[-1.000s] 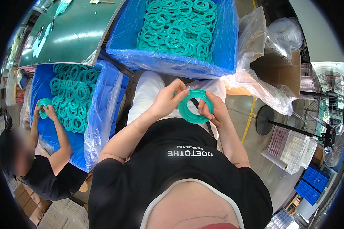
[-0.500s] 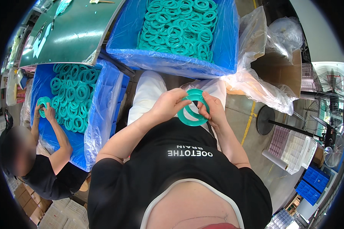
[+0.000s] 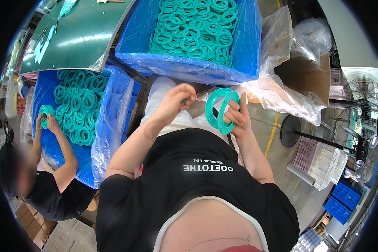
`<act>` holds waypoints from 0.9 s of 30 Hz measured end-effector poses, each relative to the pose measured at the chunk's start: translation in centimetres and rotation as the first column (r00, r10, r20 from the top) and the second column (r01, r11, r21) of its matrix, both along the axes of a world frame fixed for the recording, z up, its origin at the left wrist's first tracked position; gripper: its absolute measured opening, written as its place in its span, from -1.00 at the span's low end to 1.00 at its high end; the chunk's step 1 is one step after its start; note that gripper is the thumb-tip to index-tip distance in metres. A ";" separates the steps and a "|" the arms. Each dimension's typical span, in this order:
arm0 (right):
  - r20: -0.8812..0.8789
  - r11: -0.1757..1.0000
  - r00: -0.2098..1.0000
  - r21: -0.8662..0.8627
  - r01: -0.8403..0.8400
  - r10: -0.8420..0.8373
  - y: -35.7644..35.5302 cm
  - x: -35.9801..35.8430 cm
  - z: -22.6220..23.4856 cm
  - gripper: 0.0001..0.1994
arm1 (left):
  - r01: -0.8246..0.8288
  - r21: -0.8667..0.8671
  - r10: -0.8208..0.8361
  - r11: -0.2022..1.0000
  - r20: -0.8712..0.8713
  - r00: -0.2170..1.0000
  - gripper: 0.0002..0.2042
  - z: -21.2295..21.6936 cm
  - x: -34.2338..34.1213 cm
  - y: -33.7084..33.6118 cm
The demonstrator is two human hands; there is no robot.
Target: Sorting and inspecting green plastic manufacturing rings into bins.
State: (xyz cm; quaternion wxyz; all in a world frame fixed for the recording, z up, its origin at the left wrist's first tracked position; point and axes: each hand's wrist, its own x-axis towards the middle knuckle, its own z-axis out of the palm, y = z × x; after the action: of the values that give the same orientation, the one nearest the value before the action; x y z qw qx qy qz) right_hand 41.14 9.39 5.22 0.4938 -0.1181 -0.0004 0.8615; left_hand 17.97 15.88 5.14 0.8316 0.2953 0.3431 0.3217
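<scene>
My right hand [image 3: 236,116] grips a green plastic ring [image 3: 211,113] above my lap, its fingers passed through the opening and one finger extended upward. Tilted nearly edge-on, the ring shows two rims; whether it is one piece or two stacked pieces I cannot tell. To its left, apart from it, my left hand [image 3: 178,100] is raised with its fingers curled together. A tiny green speck shows between those fingers, too small to name. Just ahead stands a blue bin [image 3: 248,50], lined with clear plastic and heaped with similar green rings [image 3: 191,42].
At left, a co-worker's hands [image 3: 50,122] hold green rings over a second lined blue bin [image 3: 113,122]. A green-topped table [image 3: 80,35] with tools stands far left. Right of me are a cardboard box [image 3: 311,80] with plastic film and a fan [image 3: 361,155] on a round base [image 3: 290,131].
My left hand has come off the ring and moved left and slightly up, fingers curling. My right hand keeps the ring and has turned it from facing up to nearly edge-on.
</scene>
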 end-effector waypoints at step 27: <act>0.838 0.824 -0.034 0.527 -0.208 -0.544 1.4 -0.6 1.8 -0.60 | 0.576 0.692 0.436 0.435 -0.721 0.538 -0.80 2.9 0.6 1.0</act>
State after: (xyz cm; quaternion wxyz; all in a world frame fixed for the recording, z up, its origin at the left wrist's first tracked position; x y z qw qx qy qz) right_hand 40.54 10.83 7.06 0.4608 -0.5536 -0.5632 0.4048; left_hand 18.54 16.85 8.07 0.2774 0.8175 0.4525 0.2238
